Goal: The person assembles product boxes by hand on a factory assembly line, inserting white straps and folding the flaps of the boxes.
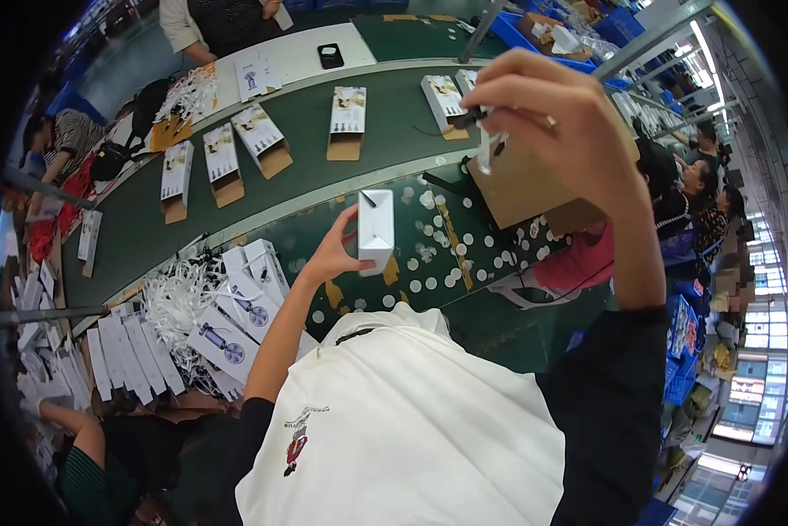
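Use the white box [376,226] as your reference point. Your left hand [331,256] grips this box from its left side, fingers and thumb pressed against it; you cannot tell whether its underside touches the table [302,237]. Your right hand [569,131] is raised, to the right of and beyond the white box and apart from it, with the fingertips pinched on a small dark piece [469,119] trailing a thin cord. Beyond the white box, a row of cartons with flaps [347,112] lies on the green belt [306,123]. To its left is a pile of white cables [179,289]; to its right are round white discs [431,283] and, farther right, a large brown carton [518,180].
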Tool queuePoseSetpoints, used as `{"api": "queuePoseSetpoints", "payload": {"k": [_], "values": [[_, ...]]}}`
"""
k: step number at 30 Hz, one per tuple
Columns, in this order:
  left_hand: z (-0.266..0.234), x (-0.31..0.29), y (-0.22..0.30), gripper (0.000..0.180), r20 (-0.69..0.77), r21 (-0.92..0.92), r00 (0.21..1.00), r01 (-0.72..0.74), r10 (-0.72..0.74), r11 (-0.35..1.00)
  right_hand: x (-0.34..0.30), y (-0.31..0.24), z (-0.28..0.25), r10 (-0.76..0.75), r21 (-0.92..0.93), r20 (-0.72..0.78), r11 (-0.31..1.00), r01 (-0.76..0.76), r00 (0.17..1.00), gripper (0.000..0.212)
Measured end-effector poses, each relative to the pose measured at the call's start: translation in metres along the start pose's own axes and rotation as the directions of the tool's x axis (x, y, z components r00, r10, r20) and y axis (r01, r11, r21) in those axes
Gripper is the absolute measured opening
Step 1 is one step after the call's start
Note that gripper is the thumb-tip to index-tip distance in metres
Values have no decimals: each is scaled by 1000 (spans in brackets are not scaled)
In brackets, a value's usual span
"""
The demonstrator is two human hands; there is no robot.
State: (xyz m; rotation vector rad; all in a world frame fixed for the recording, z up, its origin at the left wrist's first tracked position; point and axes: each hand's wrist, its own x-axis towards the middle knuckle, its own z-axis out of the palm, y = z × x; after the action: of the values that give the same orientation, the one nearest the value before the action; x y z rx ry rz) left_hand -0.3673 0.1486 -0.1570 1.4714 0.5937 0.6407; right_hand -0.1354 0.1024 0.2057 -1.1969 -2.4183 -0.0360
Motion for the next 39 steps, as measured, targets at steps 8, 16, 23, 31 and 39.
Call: {"api": "queuePoseSetpoints", "payload": {"k": [8, 16, 23, 31, 39], "values": [[-26, -37, 8, 75, -325, -905, 924, -243, -200, 348, 55, -47, -24, -44, 162, 20, 986, 40, 999, 9], [-6, -53, -14, 87, -127, -967, 907, -203, -401, -154, 98, -79, -33, -225, 271, -4, 937, 218, 974, 13], [0, -61, 5, 88, -16, -946, 937, -126, -348, -297, 121, -101, -15, -408, 210, -13, 891, 402, 913, 14], [12, -66, 0, 102, -2, -953, 954, -92, -299, -287, 133, -106, 27, -574, 331, -116, 747, 576, 811, 10], [21, -75, -9, 101, -10, -985, 954, -61, -301, -160, 145, -117, 22, -547, 259, -62, 799, 543, 835, 11]]}}
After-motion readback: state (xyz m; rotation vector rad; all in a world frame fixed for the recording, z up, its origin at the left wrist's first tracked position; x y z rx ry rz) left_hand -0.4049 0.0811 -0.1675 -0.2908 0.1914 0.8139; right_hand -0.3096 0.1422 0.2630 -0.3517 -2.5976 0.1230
